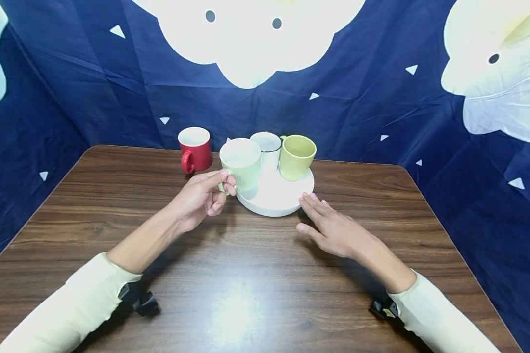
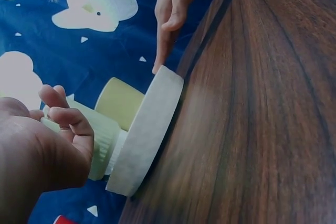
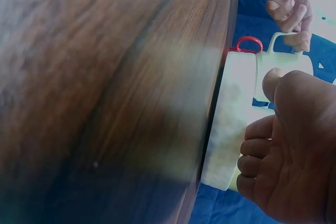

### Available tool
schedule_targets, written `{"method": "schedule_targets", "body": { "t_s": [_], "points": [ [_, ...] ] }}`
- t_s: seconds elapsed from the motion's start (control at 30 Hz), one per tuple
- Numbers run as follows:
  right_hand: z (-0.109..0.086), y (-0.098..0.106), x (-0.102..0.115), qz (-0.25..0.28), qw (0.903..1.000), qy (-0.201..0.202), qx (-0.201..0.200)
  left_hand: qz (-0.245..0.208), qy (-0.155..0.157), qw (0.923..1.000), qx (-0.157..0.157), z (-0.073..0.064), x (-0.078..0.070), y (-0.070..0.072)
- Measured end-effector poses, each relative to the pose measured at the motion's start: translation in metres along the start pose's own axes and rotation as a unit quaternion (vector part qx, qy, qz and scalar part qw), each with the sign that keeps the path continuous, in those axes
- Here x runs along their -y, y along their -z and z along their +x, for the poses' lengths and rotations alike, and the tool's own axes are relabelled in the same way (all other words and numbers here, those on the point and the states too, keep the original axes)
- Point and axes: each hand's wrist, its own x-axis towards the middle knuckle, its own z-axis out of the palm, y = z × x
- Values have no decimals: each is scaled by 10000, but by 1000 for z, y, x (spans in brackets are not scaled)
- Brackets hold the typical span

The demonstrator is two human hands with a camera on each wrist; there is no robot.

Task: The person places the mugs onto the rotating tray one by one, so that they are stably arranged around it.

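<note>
My left hand (image 1: pixel 203 195) grips the handle of a pale green ribbed mug (image 1: pixel 244 169), which is upright over the left part of a round white tray (image 1: pixel 271 208). On that tray stand a white mug with a dark rim (image 1: pixel 270 159) and a yellow-green mug (image 1: pixel 297 159). The pale green mug partly hides the white one. My right hand (image 1: pixel 335 230) lies palm down with straight fingers, fingertips right at the tray's right front rim. In the right wrist view, those fingers (image 3: pixel 257 166) overlap the tray's side.
A red mug (image 1: pixel 196 152) with a white inside stands on the brown wooden table (image 1: pixel 243 264), left of the tray, its handle facing me. A blue cloth (image 1: pixel 357 127) with white cloud shapes hangs behind the table's back edge.
</note>
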Motion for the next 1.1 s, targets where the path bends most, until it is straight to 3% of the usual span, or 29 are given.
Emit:
{"method": "schedule_targets", "body": {
  "t_s": [0.67, 1.1],
  "points": [
    [0, 0, 2, 3, 10000, -2, 29, -49, 242, 9996, -108, 10, 8, -18],
    [0, -2, 3, -23, 10000, -25, 12, -47, 481, 9985, -246, 15, 16, -22]
  ]
}}
